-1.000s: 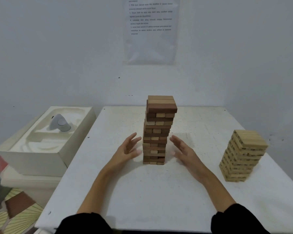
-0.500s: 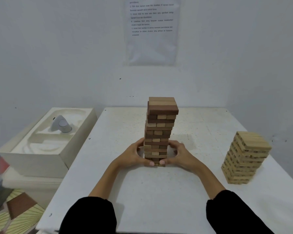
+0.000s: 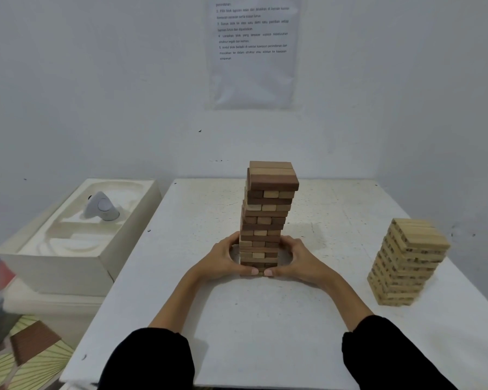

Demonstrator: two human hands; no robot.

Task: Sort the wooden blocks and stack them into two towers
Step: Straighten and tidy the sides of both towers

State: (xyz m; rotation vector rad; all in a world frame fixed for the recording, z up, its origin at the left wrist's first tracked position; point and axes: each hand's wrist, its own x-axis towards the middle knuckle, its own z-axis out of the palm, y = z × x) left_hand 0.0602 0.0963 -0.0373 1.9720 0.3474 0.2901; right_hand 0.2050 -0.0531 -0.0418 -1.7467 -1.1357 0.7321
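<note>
We cupped our left hand and right hand round the foot of the brown tower, fingers curled against its sides and thumbs nearly meeting in front. Its smooth rectangular blocks, dark brown and tan, stood slightly crooked in the middle of the scuffed white counter. The pale tower stood well apart to the right. The wall sheet bore numbered print too blurred to read.

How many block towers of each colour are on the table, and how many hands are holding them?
Brown-and-tan tower: 1
Pale tower: 1
Hands holding the base of the brown-and-tan tower: 2, the left hand and the right hand
Total: 4
</note>
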